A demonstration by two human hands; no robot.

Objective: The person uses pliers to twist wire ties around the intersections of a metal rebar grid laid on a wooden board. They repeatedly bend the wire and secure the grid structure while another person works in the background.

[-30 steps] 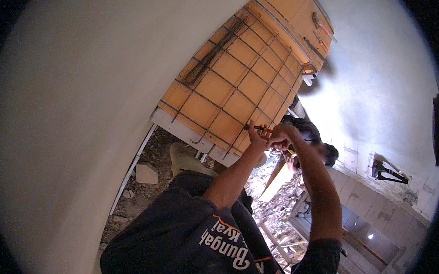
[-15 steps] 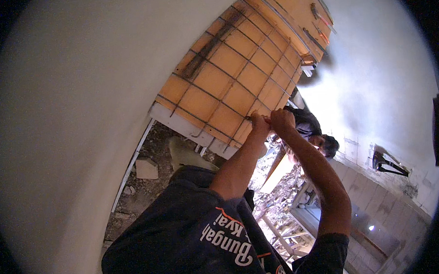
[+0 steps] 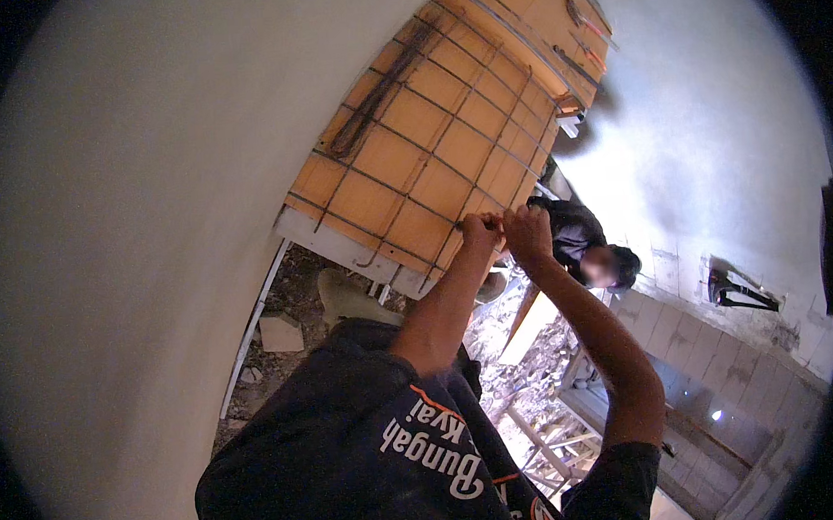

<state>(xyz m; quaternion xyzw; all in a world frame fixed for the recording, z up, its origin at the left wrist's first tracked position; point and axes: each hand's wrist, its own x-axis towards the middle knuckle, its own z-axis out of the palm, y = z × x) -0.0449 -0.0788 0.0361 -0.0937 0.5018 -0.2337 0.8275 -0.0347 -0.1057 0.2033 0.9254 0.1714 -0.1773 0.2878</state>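
A grid of steel rebar (image 3: 422, 171) lies over orange formwork boards (image 3: 410, 112). At the grid's near right edge both my hands are raised close together. My left hand (image 3: 479, 227) is closed beside a bar, its fingers curled. Right against it, my right hand (image 3: 529, 232) is also closed, knuckles up. A small orange-red bit shows between the two hands, but the thing they grip is mostly hidden and too small to name. A dark bundle of thin wire (image 3: 379, 99) rests on the grid farther off.
A hammer (image 3: 575, 13) and a red-handled tool (image 3: 594, 57) lie on the upper boards. Beyond my right hand is another person (image 3: 578, 230) in dark clothes. Rubble (image 3: 531, 334) and a pale block (image 3: 280, 333) are below. A wall (image 3: 198, 158) runs along the left.
The view has shifted slightly, so the grid sits a little farther left. My hands stay together at the same edge, and my right wrist has turned a little.
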